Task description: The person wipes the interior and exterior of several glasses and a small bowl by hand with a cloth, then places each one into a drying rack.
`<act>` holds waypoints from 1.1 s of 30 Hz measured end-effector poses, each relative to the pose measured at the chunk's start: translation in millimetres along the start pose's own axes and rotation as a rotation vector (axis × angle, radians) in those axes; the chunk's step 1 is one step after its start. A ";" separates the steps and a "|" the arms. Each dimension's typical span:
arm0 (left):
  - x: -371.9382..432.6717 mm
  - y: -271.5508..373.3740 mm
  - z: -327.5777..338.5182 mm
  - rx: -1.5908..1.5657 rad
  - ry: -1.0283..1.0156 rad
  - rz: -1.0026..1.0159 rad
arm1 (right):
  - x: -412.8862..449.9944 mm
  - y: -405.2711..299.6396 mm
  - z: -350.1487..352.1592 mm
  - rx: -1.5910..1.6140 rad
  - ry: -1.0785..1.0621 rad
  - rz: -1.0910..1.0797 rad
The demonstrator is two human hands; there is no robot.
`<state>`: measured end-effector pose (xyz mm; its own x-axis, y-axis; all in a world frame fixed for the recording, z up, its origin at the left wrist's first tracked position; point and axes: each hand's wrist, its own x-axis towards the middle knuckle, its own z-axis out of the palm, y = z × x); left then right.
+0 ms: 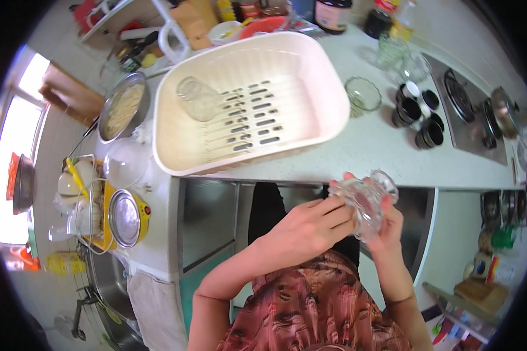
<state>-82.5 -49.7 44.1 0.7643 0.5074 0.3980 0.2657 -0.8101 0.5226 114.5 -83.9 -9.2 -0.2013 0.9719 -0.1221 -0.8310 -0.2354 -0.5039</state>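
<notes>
Both hands are on a clear footed glass dish (365, 206), tilted in front of my body near the counter's front edge. My left hand (318, 226) presses its fingers against or into the bowl; I cannot tell which. Around the other side of the dish, near its round foot, my right hand (388, 223) supports it. Just beyond is a large cream plastic dish rack (307, 105) with drain slots in its floor. A clear glass jar (200, 98) lies tilted inside it on the left.
Right of the rack stand a scalloped glass bowl (364, 94), several dark cups (421, 114) and a gas hob (470, 105). Leftward are a metal basin of food (125, 107), a yellow appliance (127, 218) and a sink (110, 281). Bottles (333, 15) line the back.
</notes>
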 end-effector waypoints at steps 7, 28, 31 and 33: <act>-30.5 -12.6 -43.3 -0.415 0.253 -0.417 | 54.8 -38.8 49.0 -0.212 -0.181 -0.172; -64.2 -85.5 -119.6 0.188 0.510 -0.758 | 296.8 27.2 94.9 -1.555 -0.214 -0.061; -64.7 -88.9 -119.5 0.215 0.463 -0.780 | 311.0 39.9 97.4 -1.601 -0.178 0.005; -64.9 -90.9 -118.4 0.242 0.442 -0.749 | 318.0 44.6 97.2 -1.629 -0.166 0.046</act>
<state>-225.9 25.8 60.0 0.0586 0.9531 0.2969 0.7578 -0.2361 0.6083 -37.0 214.7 12.6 -0.3490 0.9283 -0.1281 0.5466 0.0906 -0.8325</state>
